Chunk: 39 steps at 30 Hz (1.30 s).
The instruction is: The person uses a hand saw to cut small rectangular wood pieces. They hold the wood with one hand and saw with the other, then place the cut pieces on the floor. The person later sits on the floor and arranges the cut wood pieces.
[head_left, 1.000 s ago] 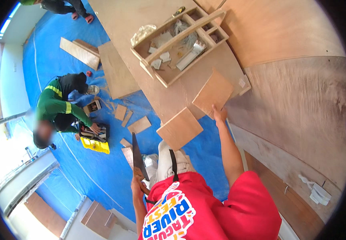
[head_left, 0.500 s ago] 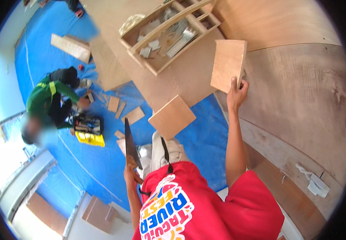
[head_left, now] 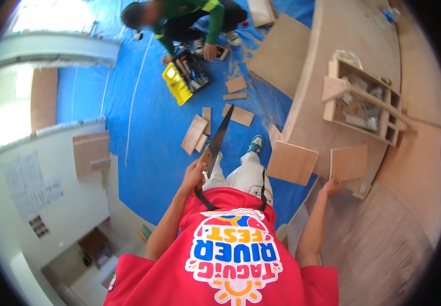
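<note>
In my left hand (head_left: 194,177), fingers wrapped round the wooden handle, is a handsaw (head_left: 222,131); its dark blade points up and away over the blue sheet. My right hand (head_left: 331,187), out to the right, grips the near left corner of a square plywood piece (head_left: 349,162) at the near end of the workbench. Between my hands, a second plywood piece (head_left: 293,162) overhangs the bench's near edge, close to my leg. Part of a narrower wood piece (head_left: 274,134) shows behind it.
A compartmented wooden box (head_left: 362,104) with scraps stands on the long bench (head_left: 316,84). Offcuts (head_left: 194,133) lie on the blue floor sheet (head_left: 149,173) by my feet. Beyond, a crouching co-worker in green (head_left: 190,20) reaches beside an open black-and-yellow toolbox (head_left: 186,76).
The view has swung round, bringing my feet and the left wall into sight. The plywood in my right hand has come down from its raised position toward the bench. My left hand keeps the saw.
</note>
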{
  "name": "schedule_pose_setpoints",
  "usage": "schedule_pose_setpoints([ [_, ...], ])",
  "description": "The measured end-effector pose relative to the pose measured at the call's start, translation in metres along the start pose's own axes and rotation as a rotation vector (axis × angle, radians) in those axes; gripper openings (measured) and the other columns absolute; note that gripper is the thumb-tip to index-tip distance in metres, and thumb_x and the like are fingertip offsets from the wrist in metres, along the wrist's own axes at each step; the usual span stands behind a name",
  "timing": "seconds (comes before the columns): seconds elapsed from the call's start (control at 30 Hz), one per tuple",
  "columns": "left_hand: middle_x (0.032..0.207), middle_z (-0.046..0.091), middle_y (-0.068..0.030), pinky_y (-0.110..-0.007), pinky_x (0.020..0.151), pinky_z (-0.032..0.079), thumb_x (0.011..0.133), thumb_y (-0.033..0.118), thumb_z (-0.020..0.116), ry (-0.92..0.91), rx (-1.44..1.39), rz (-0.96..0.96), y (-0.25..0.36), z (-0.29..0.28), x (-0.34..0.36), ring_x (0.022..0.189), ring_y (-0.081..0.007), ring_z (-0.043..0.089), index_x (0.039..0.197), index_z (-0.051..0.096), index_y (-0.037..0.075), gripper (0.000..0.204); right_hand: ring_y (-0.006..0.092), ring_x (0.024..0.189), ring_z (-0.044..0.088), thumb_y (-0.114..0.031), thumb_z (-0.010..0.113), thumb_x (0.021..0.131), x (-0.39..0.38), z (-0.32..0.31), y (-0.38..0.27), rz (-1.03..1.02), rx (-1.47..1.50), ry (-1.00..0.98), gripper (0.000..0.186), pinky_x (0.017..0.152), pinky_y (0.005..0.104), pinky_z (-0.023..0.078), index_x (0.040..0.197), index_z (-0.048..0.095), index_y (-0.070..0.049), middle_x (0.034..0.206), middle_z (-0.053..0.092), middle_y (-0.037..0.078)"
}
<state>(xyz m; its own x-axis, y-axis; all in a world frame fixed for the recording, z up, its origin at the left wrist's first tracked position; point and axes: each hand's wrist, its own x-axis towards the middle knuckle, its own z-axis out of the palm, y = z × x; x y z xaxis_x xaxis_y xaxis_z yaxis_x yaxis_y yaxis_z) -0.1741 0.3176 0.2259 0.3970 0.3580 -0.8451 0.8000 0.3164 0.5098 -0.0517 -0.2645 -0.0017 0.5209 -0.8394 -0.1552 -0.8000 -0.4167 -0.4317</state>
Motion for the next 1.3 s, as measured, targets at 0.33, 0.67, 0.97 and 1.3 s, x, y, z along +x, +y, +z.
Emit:
schedule_pose_setpoints([
  [0.33, 0.086, 0.066, -0.0036, -0.026, 0.042, 0.043, 0.099, 0.016, 0.057, 0.173, -0.005, 0.071, -0.028, -0.074, -0.042, 0.046, -0.0095, 0.053, 0.144, 0.058, 0.006, 0.046, 0.0377, 0.116, 0.064, -0.051, 0.060, 0.098, -0.225, -0.013, -0.017, 0.253, 0.097, -1.034, 0.066, 0.099, 0.0472, 0.051, 0.128, 0.063, 0.008, 0.124, 0.068, 0.026],
  [0.67, 0.089, 0.068, -0.0075, -0.031, 0.048, 0.050, 0.094, 0.020, 0.059, 0.320, 0.104, 0.007, -0.073, -0.147, -0.046, 0.052, -0.0137, 0.055, 0.142, 0.062, 0.010, 0.049, 0.0253, 0.097, 0.071, -0.046, 0.060, 0.099, -0.296, -0.041, -0.045, 0.552, 0.135, -1.369, 0.052, 0.083, 0.0386, 0.057, 0.123, 0.068, -0.001, 0.113, 0.074, 0.014],
  [0.97, 0.086, 0.071, -0.0085, -0.033, 0.052, 0.052, 0.093, 0.022, 0.062, 0.253, 0.088, -0.010, -0.098, -0.230, -0.025, 0.056, -0.0157, 0.062, 0.138, 0.066, 0.011, 0.047, 0.0205, 0.090, 0.069, -0.039, 0.063, 0.099, -0.346, -0.052, 0.014, 0.155, -0.138, -1.106, 0.045, 0.074, 0.0344, 0.055, 0.124, 0.068, -0.003, 0.108, 0.073, 0.010],
  [1.3, 0.086, 0.070, -0.0118, -0.033, 0.051, 0.053, 0.094, 0.024, 0.062, 0.070, -0.037, -0.015, -0.102, -0.297, 0.049, 0.058, -0.0176, 0.064, 0.137, 0.065, 0.008, 0.046, 0.0152, 0.081, 0.067, -0.032, 0.066, 0.099, -0.409, -0.048, -0.017, -0.166, -0.208, -0.840, 0.038, 0.063, 0.0297, 0.053, 0.126, 0.067, -0.005, 0.103, 0.073, 0.006],
])
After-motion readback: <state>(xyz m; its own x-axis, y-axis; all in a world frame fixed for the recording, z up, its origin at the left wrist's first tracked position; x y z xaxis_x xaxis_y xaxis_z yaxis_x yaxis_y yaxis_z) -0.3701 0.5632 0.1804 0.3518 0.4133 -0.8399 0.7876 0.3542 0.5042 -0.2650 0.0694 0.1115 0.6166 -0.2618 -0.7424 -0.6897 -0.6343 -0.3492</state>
